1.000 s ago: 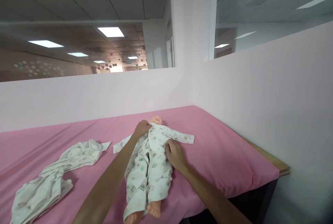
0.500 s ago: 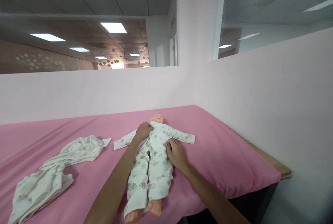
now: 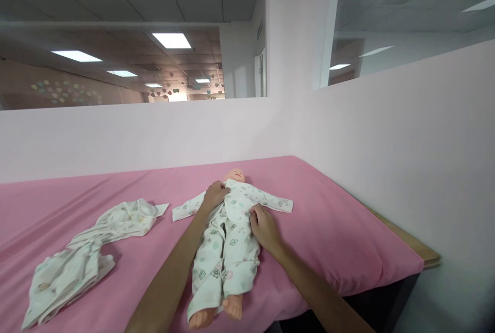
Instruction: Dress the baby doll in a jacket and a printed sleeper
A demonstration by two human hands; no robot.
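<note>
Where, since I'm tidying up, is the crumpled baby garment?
The garment lies on the pink sheet, lower left in the head view, left of the dressed baby doll.

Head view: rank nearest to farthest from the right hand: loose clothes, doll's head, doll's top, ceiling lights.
1. Doll's top: touching right hand.
2. Doll's head: beyond the top.
3. Loose clothes: left, on pink sheet.
4. Ceiling lights: high in background.
</note>
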